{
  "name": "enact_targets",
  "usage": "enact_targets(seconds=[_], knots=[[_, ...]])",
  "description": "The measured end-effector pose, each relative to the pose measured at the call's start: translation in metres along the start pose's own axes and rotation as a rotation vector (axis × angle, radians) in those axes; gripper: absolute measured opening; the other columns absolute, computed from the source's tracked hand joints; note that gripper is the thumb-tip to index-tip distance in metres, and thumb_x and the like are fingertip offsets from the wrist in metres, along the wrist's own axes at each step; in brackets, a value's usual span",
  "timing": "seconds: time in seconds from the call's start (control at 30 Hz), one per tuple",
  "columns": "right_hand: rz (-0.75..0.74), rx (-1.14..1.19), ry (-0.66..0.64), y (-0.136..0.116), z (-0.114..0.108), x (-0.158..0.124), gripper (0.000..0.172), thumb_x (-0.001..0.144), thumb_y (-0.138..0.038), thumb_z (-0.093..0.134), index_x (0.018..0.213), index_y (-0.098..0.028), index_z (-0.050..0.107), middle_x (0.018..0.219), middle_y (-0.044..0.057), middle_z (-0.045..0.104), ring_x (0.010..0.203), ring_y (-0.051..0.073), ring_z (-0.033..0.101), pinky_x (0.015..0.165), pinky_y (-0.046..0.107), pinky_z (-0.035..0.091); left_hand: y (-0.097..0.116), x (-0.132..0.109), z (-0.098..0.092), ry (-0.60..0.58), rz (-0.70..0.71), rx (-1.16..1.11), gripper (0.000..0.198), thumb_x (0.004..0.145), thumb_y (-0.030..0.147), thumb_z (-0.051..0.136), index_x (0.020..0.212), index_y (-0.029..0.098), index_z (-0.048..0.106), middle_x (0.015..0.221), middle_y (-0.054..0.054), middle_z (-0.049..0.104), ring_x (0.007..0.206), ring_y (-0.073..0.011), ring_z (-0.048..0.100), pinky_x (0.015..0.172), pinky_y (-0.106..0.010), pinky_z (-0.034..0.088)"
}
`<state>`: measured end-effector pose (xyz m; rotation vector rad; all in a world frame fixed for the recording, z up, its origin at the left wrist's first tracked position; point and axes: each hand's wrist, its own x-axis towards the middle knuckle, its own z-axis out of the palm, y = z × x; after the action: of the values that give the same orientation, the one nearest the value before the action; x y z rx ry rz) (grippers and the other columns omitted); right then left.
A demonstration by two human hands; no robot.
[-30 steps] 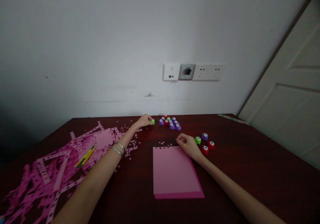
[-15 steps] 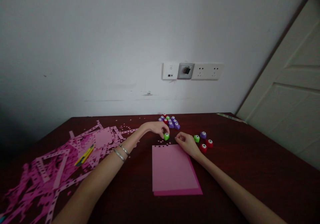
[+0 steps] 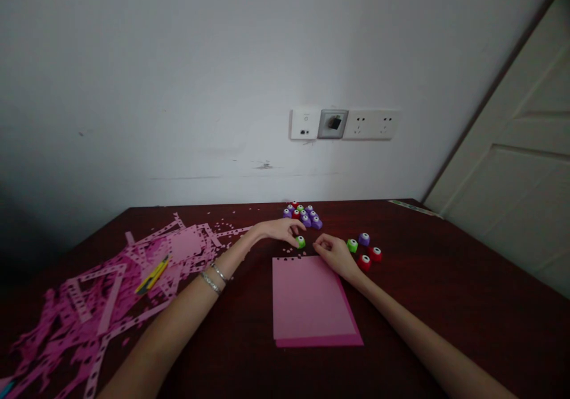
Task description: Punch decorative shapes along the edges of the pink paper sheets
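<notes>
Green punch [image 3: 300,242] sits pinched in our outstretched left hand [image 3: 281,231]; our right hand [image 3: 335,255], loosely curled and empty, presses the pink paper [image 3: 309,298].

Left hand [image 3: 281,230]: seems to pinch a green punch [image 3: 301,242].
Right hand [image 3: 333,253]: rests on pink paper [image 3: 310,298].
Desk [image 3: 445,280]: dark wood.

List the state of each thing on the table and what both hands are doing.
left hand: fingers pinching green punch
right hand: curled, resting on pink paper's top corner
pink paper: flat stack, holes along top edge
punch cluster: bunched near wall
four punches: loose beside right hand
pink scraps: heaped, punched through
yellow cutter: lying on scraps
</notes>
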<state>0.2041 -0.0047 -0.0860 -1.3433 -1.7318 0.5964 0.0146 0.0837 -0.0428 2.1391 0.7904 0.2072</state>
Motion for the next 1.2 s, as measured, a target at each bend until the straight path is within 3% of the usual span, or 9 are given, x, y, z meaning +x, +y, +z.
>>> enact_targets(seconds=[0.13, 0.27, 0.37, 0.83, 0.97, 1.07, 1.2], knots=[[0.001, 0.014, -0.014, 0.0, 0.0, 0.0, 0.014, 0.071, -0.024, 0.049, 0.06, -0.017, 0.053, 0.05, -0.004, 0.047, 0.047, 0.01, 0.039, 0.046, 0.022, 0.028, -0.008, -0.008, 0.014, 0.251, 0.004, 0.171, 0.052, 0.054, 0.04, 0.075, 0.096, 0.013, 0.059, 0.081, -0.002, 0.059, 0.069, -0.0127, 0.052, 0.059, -0.022, 0.038], [-0.003, 0.004, -0.027, 0.001, 0.0, -0.001, 0.014, 0.072, -0.024, 0.049, 0.061, -0.017, 0.053, 0.049, -0.004, 0.046, 0.046, 0.01, 0.04, 0.046, 0.022, 0.028, -0.007, -0.012, 0.021, 0.289, 0.016, 0.286, 0.033, 0.062, 0.043, 0.069, 0.076, 0.014, 0.064, 0.068, -0.001, 0.059, 0.063, -0.0124, 0.051, 0.056, -0.022, 0.035], [-0.013, -0.02, -0.041, 0.001, -0.001, -0.001, 0.014, 0.072, -0.025, 0.049, 0.062, -0.017, 0.054, 0.05, -0.004, 0.047, 0.047, 0.01, 0.041, 0.046, 0.022, 0.029, -0.004, -0.014, 0.022, 0.309, 0.015, 0.283, 0.027, 0.064, 0.039, 0.068, 0.074, 0.014, 0.066, 0.065, 0.0, 0.059, 0.06, -0.0114, 0.05, 0.054, -0.021, 0.034], [-0.036, -0.049, -0.081, 0.001, -0.001, -0.002, 0.016, 0.074, -0.026, 0.049, 0.063, -0.016, 0.054, 0.052, -0.003, 0.049, 0.049, 0.01, 0.042, 0.047, 0.022, 0.031, -0.004, -0.018, 0.024, 0.163, 0.027, 0.128, 0.035, 0.064, 0.039, 0.066, 0.087, 0.013, 0.066, 0.065, 0.001, 0.059, 0.058, -0.0104, 0.05, 0.053, -0.021, 0.034], [-0.011, -0.043, -0.096, -0.003, -0.004, 0.001, 0.017, 0.075, -0.028, 0.05, 0.065, -0.016, 0.056, 0.055, -0.002, 0.051, 0.05, 0.011, 0.044, 0.048, 0.022, 0.033, -0.003, -0.02, 0.018, 0.152, 0.007, 0.135, 0.045, 0.06, 0.042, 0.069, 0.095, 0.013, 0.063, 0.072, -0.001, 0.06, 0.063, -0.0113, 0.051, 0.056, -0.021, 0.036], [-0.022, -0.083, -0.166, -0.008, -0.014, 0.004, 0.016, 0.074, -0.03, 0.053, 0.072, -0.015, 0.061, 0.059, 0.0, 0.055, 0.053, 0.012, 0.047, 0.049, 0.022, 0.034, 0.003, -0.031, 0.009, 0.149, -0.069, 0.185, 0.052, 0.057, 0.043, 0.07, 0.099, 0.013, 0.061, 0.08, -0.003, 0.061, 0.067, -0.0128, 0.053, 0.057, -0.022, 0.037], [-0.096, -0.227, -0.373, -0.015, -0.031, 0.007, 0.019, 0.069, -0.026, 0.06, 0.083, -0.015, 0.066, 0.076, 0.004, 0.062, 0.065, 0.014, 0.054, 0.058, 0.025, 0.04, 0.011, -0.051, 0.006, 0.08, -0.117, 0.347, 0.036, 0.059, 0.043, 0.069, 0.081, 0.014, 0.065, 0.073, -0.003, 0.061, 0.063, -0.0132, 0.053, 0.056, -0.023, 0.035]])
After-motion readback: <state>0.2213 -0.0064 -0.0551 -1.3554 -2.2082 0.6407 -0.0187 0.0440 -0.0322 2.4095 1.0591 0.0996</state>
